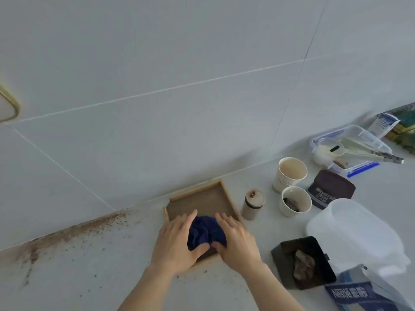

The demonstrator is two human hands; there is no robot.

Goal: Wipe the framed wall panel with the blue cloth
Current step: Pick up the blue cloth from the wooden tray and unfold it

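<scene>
1. 1 blue cloth [205, 232], bunched up, sitting inside 1 framed panel [202, 198] (brown face, light wood rim) that lies flat on the white counter [112, 265] against the tiled wall [179, 86].
2. 2 hands on the cloth: left hand [177, 241] cupped against its left side, right hand [238, 241] against its right side. Thumbs press the near edge, so both grip the cloth between them.
3. 2 paper cups [289, 173], both open; the nearer one holds something dark.
4. 1 small lidded jar [252, 205] just right of the panel.
5. 1 dark tin [330, 189], label reads "HERSHEY'S COCOA".
6. 1 blue box [359, 295], reads "Nestle"; other characters unreadable.
7. 1 clear lidded container [350, 147] with scoops and tongs inside.
8. 1 black square dish [302, 263] with brown lumps.
9. Brown powder [74, 234] scattered along the wall joint, left.
</scene>
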